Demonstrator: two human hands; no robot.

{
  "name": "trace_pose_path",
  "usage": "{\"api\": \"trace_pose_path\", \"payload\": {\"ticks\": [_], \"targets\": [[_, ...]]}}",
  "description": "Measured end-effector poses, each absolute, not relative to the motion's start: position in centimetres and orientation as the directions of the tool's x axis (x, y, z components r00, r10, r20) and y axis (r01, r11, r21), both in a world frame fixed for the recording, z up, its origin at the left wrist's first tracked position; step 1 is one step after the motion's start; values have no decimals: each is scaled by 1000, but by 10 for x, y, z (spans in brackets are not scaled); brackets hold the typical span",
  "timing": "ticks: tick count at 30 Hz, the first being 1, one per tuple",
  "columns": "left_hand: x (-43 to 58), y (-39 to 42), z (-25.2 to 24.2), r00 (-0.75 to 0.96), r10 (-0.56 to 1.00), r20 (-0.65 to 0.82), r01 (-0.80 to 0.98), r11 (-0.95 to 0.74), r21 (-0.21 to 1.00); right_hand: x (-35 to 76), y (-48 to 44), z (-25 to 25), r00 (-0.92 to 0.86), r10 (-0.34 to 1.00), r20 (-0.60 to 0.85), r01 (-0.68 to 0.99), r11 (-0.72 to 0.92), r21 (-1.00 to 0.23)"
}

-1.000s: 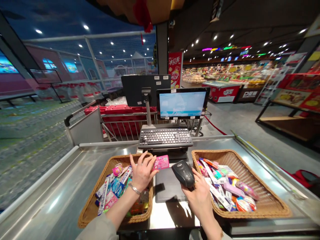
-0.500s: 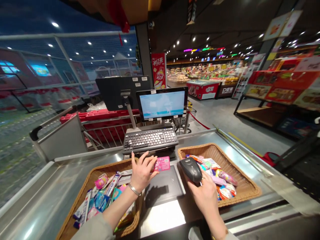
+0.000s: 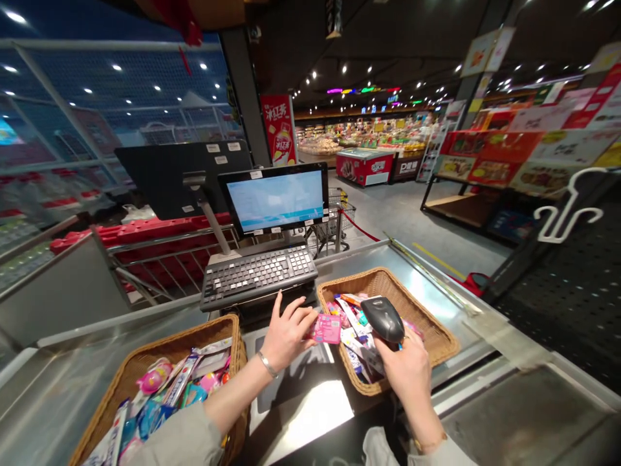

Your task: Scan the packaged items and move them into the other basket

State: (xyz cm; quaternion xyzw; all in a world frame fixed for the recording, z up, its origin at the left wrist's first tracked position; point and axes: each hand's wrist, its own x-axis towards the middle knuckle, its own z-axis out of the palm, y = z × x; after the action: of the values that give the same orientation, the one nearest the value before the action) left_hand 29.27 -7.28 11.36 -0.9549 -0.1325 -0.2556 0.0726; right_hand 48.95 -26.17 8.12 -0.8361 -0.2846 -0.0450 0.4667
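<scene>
Between thumb and fingers, my left hand [image 3: 287, 331] pinches a small flat pink packet [image 3: 327, 329] with printing on it. The packet is at the left rim of the right wicker basket [image 3: 439, 343]. My right hand [image 3: 407, 362] is wrapped around the handle of a black barcode scanner [image 3: 383, 319], held above that basket. Colourful wrapped sweets and snack packs [image 3: 356, 346] lie inside it, partly hidden by the scanner and hand. Under my left forearm, the left wicker basket [image 3: 130, 362] holds blue, white and pink packs [image 3: 165, 388].
A black keyboard [image 3: 259, 272] lies in front of a lit monitor [image 3: 279, 199], with a second screen [image 3: 179, 178] turned away at left. The metal counter [image 3: 310, 414] runs beneath both baskets. A white hook [image 3: 567, 207] hangs at right.
My left hand has carried the pink packet right, from over the grey pad to the right basket's rim. The scanner stays in my right hand, over the basket. The view has turned right.
</scene>
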Motion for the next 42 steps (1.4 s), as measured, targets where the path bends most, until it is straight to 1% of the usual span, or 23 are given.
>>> {"api": "trace_pose_path", "payload": {"ticks": [5,8,12,16,18,20,23,27,31,35,39,42], "targets": [[322,-77,105,893,160,421,195,-980,-39,511,-268,79,879,367,305,453,-441,-775],[341,-83,96,920,139,365,152,-988,-8,520,-271,81,883,363,296,446,-455,-771],[369,-95,81,947,155,280,148,-988,45,529,-273,80,900,361,245,406,-488,-773],[393,-104,74,973,178,148,170,-983,68,539,-274,79,913,353,204,369,-501,-783],[403,-104,73,989,134,60,130,-989,71,542,-275,79,918,349,189,355,-507,-785],[411,-103,72,999,47,-27,49,-995,88,544,-275,80,920,350,174,344,-510,-789],[421,-102,68,994,-35,-105,-22,-992,127,547,-275,81,921,354,161,333,-505,-796],[425,-104,59,993,-20,-117,-5,-991,131,548,-274,79,920,358,156,328,-492,-806],[420,-106,58,995,60,-82,69,-991,118,545,-271,81,924,356,138,311,-493,-812],[406,-108,66,991,131,-27,134,-979,153,538,-266,86,921,363,139,318,-498,-807],[388,-107,80,987,163,-5,161,-968,195,529,-259,88,901,409,142,351,-495,-795],[372,-104,90,978,211,12,202,-950,238,521,-254,89,889,443,117,355,-505,-787]]}}
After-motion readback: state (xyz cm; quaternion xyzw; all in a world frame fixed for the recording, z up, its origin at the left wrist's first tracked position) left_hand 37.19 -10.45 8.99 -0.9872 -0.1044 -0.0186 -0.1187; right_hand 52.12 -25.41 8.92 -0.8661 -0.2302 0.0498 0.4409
